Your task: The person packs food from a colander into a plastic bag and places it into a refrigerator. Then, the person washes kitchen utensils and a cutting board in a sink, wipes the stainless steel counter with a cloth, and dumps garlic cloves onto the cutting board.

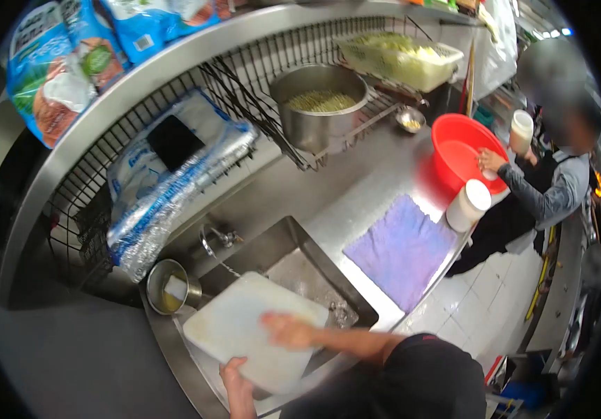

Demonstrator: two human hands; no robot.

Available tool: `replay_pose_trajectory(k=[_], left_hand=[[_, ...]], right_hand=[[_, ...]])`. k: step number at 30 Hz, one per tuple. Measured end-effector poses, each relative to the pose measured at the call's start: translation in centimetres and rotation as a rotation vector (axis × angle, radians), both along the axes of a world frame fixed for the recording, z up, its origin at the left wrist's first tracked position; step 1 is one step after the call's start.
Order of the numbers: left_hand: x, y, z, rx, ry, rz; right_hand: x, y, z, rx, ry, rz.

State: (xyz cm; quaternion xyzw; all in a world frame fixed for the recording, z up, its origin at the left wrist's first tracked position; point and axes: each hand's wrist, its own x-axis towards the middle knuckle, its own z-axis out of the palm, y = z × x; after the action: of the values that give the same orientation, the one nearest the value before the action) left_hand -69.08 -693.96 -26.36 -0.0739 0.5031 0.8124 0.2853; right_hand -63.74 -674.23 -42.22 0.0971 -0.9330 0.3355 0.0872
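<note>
A white cutting board (245,314) is held tilted over the metal sink (307,244), under the tap (220,239), from which a thin stream of water runs. My left hand (236,377) grips the board's near lower edge, thumb on top and the other fingers hidden beneath. Across the board's face, my right hand (288,330) lies flat, somewhat smeared by motion, with nothing visible in it. Beside the board, at the sink's left corner, sits a metal bowl (168,286) with a pale piece and yellowish liquid inside.
Right of the sink lies a purple cloth (404,248), near a white-lidded jar (468,206) and a red basin (454,146). A co-worker (559,181) stands there holding another jar (521,131). A wire rack above carries a large pot (318,122) and a crate (398,66).
</note>
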Motion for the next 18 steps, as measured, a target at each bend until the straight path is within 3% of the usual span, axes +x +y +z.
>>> replay_pose_trajectory(k=[1,2,3,4,6,7,10,13,14,16,18], left_hand=[[1.0,0.3,1.8,0.019,-0.023,0.056],[1.1,0.5,3.0,-0.01,-0.044,0.051],[0.6,0.8,4.0,0.033,-0.117,-0.014],[0.6,0.5,4.7,0.081,-0.186,-0.055],[-0.9,-2.7,-0.1,0.0,-0.301,0.028],[-0.9,-2.6,-0.6,-0.028,-0.235,0.066],[-0.8,-1.1,-1.8,-0.042,-0.156,0.101],[-0.7,0.0,-0.8,0.003,-0.137,0.069],[-0.5,0.0,0.1,0.034,-0.132,0.052],[0.2,-0.3,1.6,-0.024,-0.111,0.057],[0.9,-1.6,2.6,-0.094,-0.1,0.056]], right_hand=[[0.4,3.9,-2.2,-0.12,-0.072,-0.137],[1.5,8.8,1.2,-0.287,-0.441,-0.141],[0.7,12.6,-2.4,0.031,-0.767,-0.183],[0.9,14.5,-1.9,0.204,-0.849,-0.364],[0.2,13.3,-0.3,0.032,-0.464,-0.604],[-0.2,10.7,2.2,0.013,-0.468,-0.571],[-0.6,4.1,12.7,-0.229,-0.267,-0.072],[2.1,-3.5,13.6,-0.191,-0.123,0.278],[1.8,-2.5,11.1,-0.191,-0.121,0.272],[1.9,1.1,3.3,-0.005,-0.196,-0.074],[1.8,8.6,9.5,-0.115,-0.813,-0.144]])
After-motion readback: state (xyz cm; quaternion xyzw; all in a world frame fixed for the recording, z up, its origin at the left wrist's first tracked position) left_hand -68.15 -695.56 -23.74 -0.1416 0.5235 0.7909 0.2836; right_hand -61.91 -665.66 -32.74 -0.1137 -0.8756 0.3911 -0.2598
